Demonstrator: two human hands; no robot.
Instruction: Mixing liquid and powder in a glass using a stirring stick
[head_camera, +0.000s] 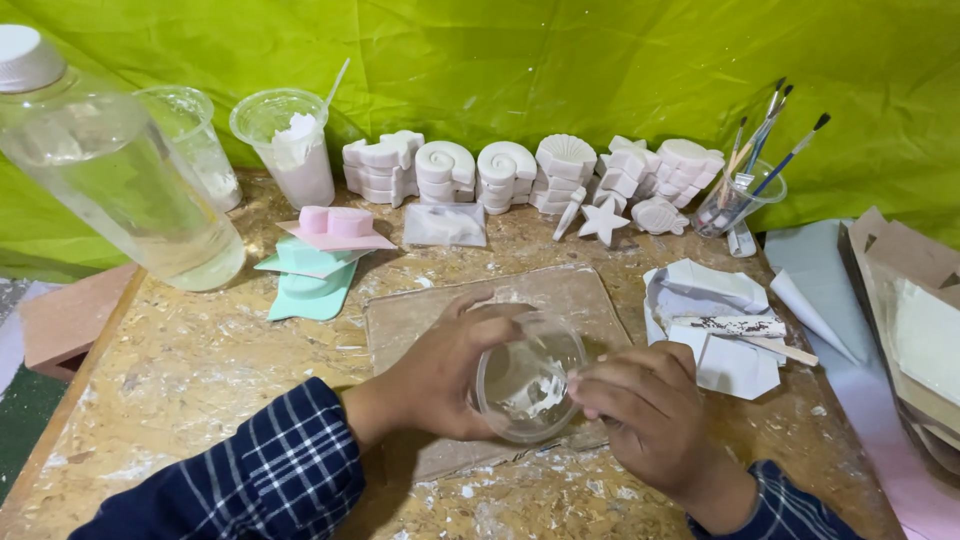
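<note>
Both hands are on a small clear plastic cup (527, 377), held tilted w/ its mouth toward me, just above a brown board (420, 320) near the middle of the tabletop (180, 370). Left hand (445, 370) has its grip wrapped round the cup's left side, fingers curled over the rim. Right hand (650, 405) pinches the cup's right rim, fingertips (585, 385) touching the edge; grip narrow, closed on the cup. White residue sits inside the cup at the bottom.

Right of the cup, close by: crumpled white paper (720, 320) w/ a stained wooden stick (745, 328) lying across it. Far right edge: stack of cardboard and paper sheets (915, 320).

Far side, in a row against the green cloth backdrop (560, 60): white plaster casts (520, 170), incl. shells, spirals and a star (602, 222). Right of those, a clear cup of paintbrushes (740, 190). Left of the casts, a plastic cup with white paste (290, 145) and a stirrer in it, then another empty-looking clear cup (195, 140).

Far left, close to the camera: big clear bottle (120, 180) w/ a white cap, part full of clear liquid. Between bottle and board: pink and mint-green moulds (320, 260) stacked, and a small clear bag (445, 225) just beyond the board.
</note>
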